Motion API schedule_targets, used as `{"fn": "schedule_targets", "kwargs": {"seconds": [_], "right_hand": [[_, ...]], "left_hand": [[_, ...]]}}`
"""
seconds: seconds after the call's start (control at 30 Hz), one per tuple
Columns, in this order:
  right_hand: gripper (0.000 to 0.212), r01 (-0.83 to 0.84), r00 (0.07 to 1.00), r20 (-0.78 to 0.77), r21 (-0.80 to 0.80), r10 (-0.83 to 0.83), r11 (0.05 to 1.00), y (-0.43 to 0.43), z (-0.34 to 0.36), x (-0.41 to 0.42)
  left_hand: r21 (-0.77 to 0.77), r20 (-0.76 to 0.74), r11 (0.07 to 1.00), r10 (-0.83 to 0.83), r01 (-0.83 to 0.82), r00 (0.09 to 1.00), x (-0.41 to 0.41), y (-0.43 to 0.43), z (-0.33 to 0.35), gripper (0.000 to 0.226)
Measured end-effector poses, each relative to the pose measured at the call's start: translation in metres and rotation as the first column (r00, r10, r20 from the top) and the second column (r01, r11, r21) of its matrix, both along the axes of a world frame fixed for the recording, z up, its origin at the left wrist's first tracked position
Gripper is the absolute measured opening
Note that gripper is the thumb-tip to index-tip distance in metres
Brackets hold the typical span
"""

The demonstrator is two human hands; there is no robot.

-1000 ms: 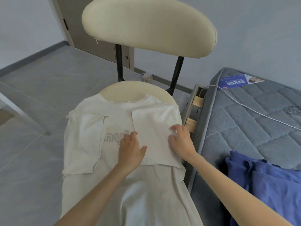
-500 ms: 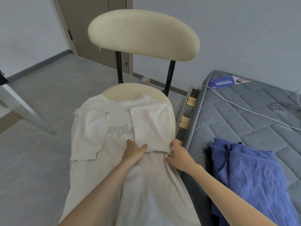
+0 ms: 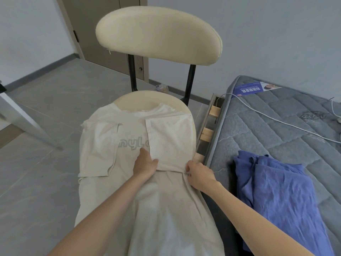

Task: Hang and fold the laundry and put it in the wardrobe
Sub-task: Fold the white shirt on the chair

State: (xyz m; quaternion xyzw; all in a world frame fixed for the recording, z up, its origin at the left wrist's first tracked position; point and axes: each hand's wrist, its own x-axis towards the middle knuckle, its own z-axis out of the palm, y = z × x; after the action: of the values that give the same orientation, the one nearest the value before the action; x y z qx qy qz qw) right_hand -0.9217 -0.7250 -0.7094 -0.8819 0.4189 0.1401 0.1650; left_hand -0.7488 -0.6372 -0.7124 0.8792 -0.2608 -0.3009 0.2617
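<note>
Your white shirt (image 3: 129,137) lies face up across the chair (image 3: 158,36) seat. Your left hand (image 3: 144,164) presses flat on its folded-in sleeve edge; your right hand (image 3: 200,174) seems to pinch that edge's corner, fingers partly hidden.

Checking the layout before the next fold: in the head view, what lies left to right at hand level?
Grey floor → white T-shirt → left hand → right hand → blue garment on the mattress.

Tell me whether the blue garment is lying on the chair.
No, the blue garment lies on the mattress, beside the chair that holds the white shirt.
</note>
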Motion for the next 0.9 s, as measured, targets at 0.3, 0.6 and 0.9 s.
{"fn": "schedule_targets", "kwargs": {"seconds": [0.3, 0.6, 0.9], "right_hand": [[0.025, 0.013, 0.950, 0.311, -0.074, 0.011, 0.997, -0.028, 0.028, 0.048], [0.033, -0.073, 0.933, 0.352, -0.015, 0.074, 0.997, -0.051, 0.018, 0.128], [0.034, -0.163, 0.954, 0.230, -0.146, 0.194, 0.976, -0.065, -0.010, 0.153]], "left_hand": [[-0.206, 0.231, 0.973, -0.058, 0.107, 0.971, 0.074, 0.018, 0.023, 0.021], [-0.051, 0.369, 0.998, -0.006, 0.026, 0.929, 0.154, 0.026, 0.008, 0.025], [0.130, 0.543, 0.991, -0.055, -0.019, 0.838, 0.166, -0.002, -0.012, 0.025]]}}
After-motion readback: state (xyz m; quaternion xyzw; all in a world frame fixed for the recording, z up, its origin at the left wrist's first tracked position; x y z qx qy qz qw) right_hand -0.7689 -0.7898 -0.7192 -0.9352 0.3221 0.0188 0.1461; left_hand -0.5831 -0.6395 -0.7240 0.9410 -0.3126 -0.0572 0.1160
